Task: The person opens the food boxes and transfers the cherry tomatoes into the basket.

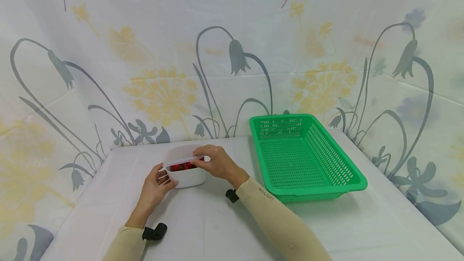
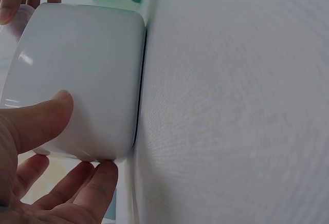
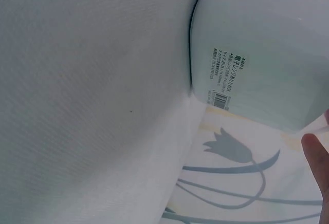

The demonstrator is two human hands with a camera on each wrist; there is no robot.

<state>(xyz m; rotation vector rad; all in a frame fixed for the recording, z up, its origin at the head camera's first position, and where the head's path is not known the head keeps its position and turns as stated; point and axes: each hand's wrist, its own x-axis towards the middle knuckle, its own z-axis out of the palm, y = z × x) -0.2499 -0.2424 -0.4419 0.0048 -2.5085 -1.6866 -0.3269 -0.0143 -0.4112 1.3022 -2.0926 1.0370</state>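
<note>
A white plastic food container (image 1: 188, 178) stands on the table with red strawberries (image 1: 180, 167) showing inside. Its translucent lid (image 1: 178, 154) is tilted up at the back, leaving the near side uncovered. My left hand (image 1: 153, 188) grips the container's left end, the thumb on the near wall and the fingers round the end, as the left wrist view also shows. At the right end, my right hand (image 1: 217, 162) pinches the lid's edge between thumb and fingers. In the right wrist view, a printed label (image 3: 226, 77) is on the container's wall and only a fingertip shows.
To the right stands a large green perforated basket (image 1: 297, 160), close to my right forearm. A flower-printed curtain (image 1: 232, 88) hangs behind the table. The white tablecloth (image 1: 217, 220) stretches in front of the container. Black wrist mounts (image 1: 155, 232) are strapped at both wrists.
</note>
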